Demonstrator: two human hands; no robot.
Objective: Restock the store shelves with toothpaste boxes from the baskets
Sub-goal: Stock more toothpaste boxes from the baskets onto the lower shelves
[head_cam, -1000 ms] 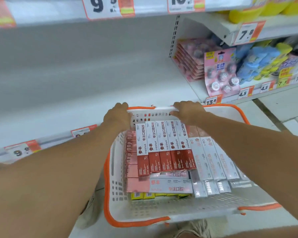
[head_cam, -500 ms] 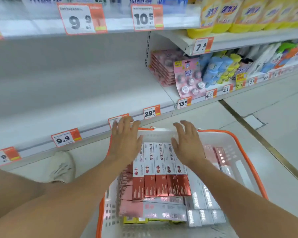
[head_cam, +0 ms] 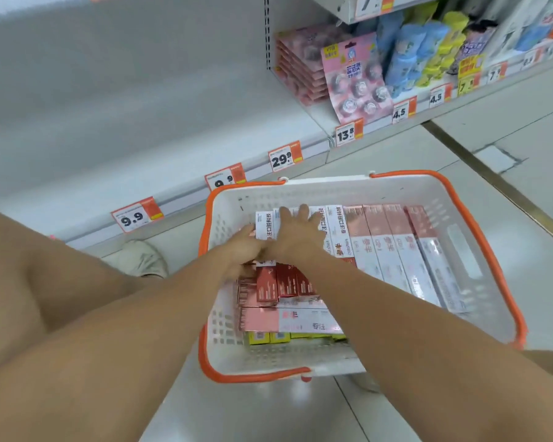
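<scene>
The white basket [head_cam: 479, 231] with its orange rim sits on the floor just in front of the bare lower shelf [head_cam: 160, 148], close enough that boxes can go straight across, which is likely why it is parked there. Inside, the toothpaste boxes [head_cam: 393, 250] lie flat in tight rows, long sides touching, with a further layer of pink and yellow boxes beneath; packed like this they can be taken as a block rather than one by one. Both hands are down on the red-and-white row [head_cam: 336, 231] at the left of the basket. The right hand [head_cam: 296, 232] lies on top with fingers spread and fairly straight, pressing the row so it stays together. The left hand [head_cam: 245, 250] is at the row's outer left edge, fingers curled against the end box; it appears to be gripping that side, though how far the fingers wrap under is hidden. Together this reads as squaring up and clamping a bundle before lifting it. The shelf carries price tags [head_cam: 284, 156] along its front edge and no toothpaste yet, so the restocking looks barely begun
</scene>
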